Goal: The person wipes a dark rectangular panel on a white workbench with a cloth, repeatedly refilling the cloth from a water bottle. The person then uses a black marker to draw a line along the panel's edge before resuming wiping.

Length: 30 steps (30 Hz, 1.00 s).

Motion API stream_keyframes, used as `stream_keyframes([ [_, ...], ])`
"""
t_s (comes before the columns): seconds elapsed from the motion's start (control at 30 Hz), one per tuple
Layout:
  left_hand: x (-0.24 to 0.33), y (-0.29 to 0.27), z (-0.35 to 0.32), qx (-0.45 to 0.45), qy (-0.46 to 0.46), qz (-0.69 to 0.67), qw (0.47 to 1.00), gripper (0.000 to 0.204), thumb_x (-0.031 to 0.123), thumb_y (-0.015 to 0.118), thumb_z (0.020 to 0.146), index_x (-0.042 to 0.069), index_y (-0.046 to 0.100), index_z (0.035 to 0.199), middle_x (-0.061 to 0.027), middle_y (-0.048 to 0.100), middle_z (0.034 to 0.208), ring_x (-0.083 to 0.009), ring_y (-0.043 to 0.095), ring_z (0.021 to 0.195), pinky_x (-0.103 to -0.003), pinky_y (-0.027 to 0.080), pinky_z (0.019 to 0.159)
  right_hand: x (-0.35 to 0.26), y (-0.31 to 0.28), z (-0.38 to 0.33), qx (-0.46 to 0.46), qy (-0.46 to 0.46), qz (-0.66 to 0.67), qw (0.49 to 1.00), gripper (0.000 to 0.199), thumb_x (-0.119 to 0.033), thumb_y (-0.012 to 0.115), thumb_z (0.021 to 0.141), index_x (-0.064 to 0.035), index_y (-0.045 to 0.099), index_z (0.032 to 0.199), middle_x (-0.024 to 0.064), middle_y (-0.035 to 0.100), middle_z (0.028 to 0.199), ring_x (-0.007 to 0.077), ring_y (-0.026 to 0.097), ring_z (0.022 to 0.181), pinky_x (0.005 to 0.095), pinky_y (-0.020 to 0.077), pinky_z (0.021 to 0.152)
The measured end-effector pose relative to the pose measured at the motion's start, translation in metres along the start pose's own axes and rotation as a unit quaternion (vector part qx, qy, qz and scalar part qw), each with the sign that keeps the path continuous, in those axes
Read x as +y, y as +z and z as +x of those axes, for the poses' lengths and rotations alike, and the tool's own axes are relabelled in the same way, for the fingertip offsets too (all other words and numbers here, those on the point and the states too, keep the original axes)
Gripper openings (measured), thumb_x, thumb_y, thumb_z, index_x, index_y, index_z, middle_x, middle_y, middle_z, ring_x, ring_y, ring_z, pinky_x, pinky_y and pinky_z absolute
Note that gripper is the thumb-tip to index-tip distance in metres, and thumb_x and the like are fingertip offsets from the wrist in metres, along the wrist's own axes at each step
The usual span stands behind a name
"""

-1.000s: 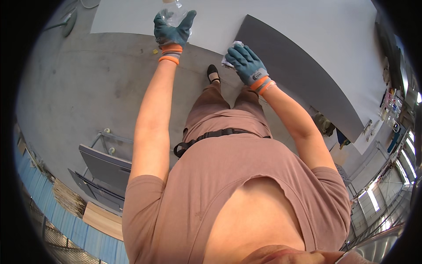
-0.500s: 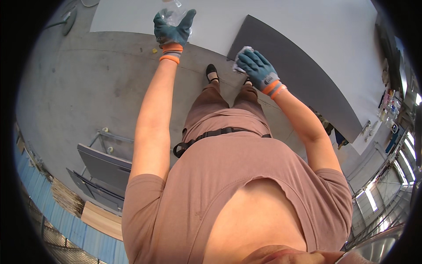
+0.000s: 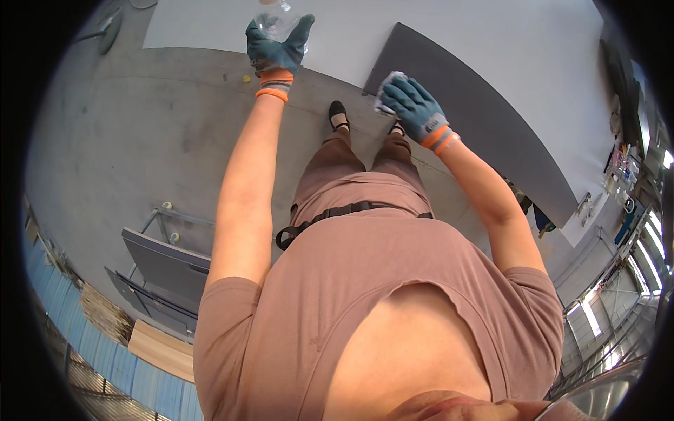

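1. Up high, the left hand (image 3: 276, 48) in its blue-grey glove with orange cuff is curled around a clear plastic bottle (image 3: 277, 22), fingers wrapped about its body — the top of the bottle runs out of the picture, so I cannot tell whether it carries a cap or a spray head.
2. Lower and to the right, the right hand (image 3: 414, 109), gloved the same way, is bunched around a small white cloth (image 3: 388, 88), pinching it against the near corner of a dark grey panel (image 3: 484, 140).
3. That panel lies on a large white sheet (image 3: 491, 49), which rests on the grey concrete floor (image 3: 140, 154); the person's dark shoe (image 3: 338, 114) stands just beside the panel's corner.
4. Judged from this, the step in hand looks like wiping the panel — cloth at the surface, bottle held apart above.
5. A next move would call for steady flat pressure along the panel, keeping the cloth folded under the fingers.
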<state>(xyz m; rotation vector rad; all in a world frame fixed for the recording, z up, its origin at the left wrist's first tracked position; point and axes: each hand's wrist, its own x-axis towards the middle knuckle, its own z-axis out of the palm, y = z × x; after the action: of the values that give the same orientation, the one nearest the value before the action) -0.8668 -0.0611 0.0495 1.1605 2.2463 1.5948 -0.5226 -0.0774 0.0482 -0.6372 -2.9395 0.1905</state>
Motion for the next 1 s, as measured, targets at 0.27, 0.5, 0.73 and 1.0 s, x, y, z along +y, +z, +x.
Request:
stream_keyframes([
  [0.27,0.0,-0.001,0.0,-0.034,-0.011,0.003,0.999,0.081,0.045,0.099,0.067,-0.003,0.058,0.118,-0.0099,0.067,0.11,-0.0233,0.064,0.1,-0.038,0.054,0.092,-0.004,0.005,0.007,0.029,0.005,-0.003,1.0,0.044,-0.011,0.068,0.084,-0.0155,0.069,0.127,0.0049,0.057,0.148,0.0274,0.048,0.143,0.0467,0.0384,0.122],
  [0.5,-0.009,0.001,-0.001,-0.001,-0.002,-0.032,0.999,0.089,0.057,0.098,0.061,-0.001,0.059,0.115,-0.0099,0.069,0.106,-0.0254,0.067,0.096,-0.039,0.055,0.088,-0.018,0.006,0.033,0.032,0.032,0.011,0.999,0.047,-0.015,0.065,0.086,-0.0168,0.068,0.133,0.0049,0.06,0.144,0.0277,0.051,0.141,0.0466,0.0379,0.122],
  [0.73,-0.012,0.005,0.002,-0.005,0.032,-0.042,0.999,0.089,0.054,0.099,0.062,-0.001,0.058,0.118,-0.0111,0.069,0.107,-0.0263,0.067,0.097,-0.04,0.055,0.089,0.013,-0.024,-0.101,-0.03,0.077,-0.038,0.996,0.052,-0.01,0.066,0.082,-0.0159,0.069,0.133,0.004,0.058,0.148,0.0281,0.049,0.143,0.0468,0.0371,0.122],
  [1.0,-0.001,0.008,-0.002,-0.01,0.024,-0.087,0.996,0.085,0.046,0.099,0.067,-0.005,0.057,0.12,-0.011,0.066,0.111,-0.0249,0.063,0.1,-0.039,0.052,0.094,0.004,0.001,-0.055,-0.013,0.064,-0.031,0.997,0.053,-0.015,0.063,0.087,-0.0192,0.066,0.14,0.0056,0.054,0.155,0.0268,0.045,0.148,0.0479,0.0325,0.126],
])
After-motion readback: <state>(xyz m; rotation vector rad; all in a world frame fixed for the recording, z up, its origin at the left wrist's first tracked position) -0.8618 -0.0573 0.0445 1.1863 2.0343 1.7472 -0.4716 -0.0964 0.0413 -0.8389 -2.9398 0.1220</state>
